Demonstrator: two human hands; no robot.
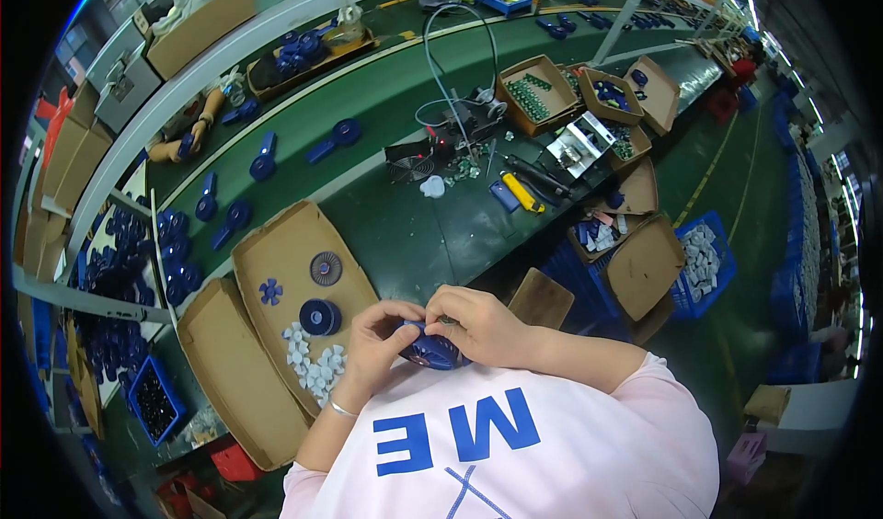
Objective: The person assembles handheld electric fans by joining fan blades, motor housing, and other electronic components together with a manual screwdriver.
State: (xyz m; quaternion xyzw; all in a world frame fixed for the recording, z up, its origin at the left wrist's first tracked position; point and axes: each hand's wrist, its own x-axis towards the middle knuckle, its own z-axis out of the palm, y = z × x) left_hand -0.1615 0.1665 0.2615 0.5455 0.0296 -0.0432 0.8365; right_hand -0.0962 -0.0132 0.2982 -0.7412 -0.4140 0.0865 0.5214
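Gripping blue housing (432, 353) in left hand (375, 342), likely for steadiness | touching with right hand (476, 322), cannot tell grip | keeping white pieces (317, 367) reachable, presumably

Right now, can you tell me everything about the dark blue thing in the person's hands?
The dark blue part is rounded, with thin ribs like a grille. It looks like shiny plastic. The left hand grips its left side, and the right hand has its fingers at the top. It's held just in front of the pale shirt. Fingers hide some of it.
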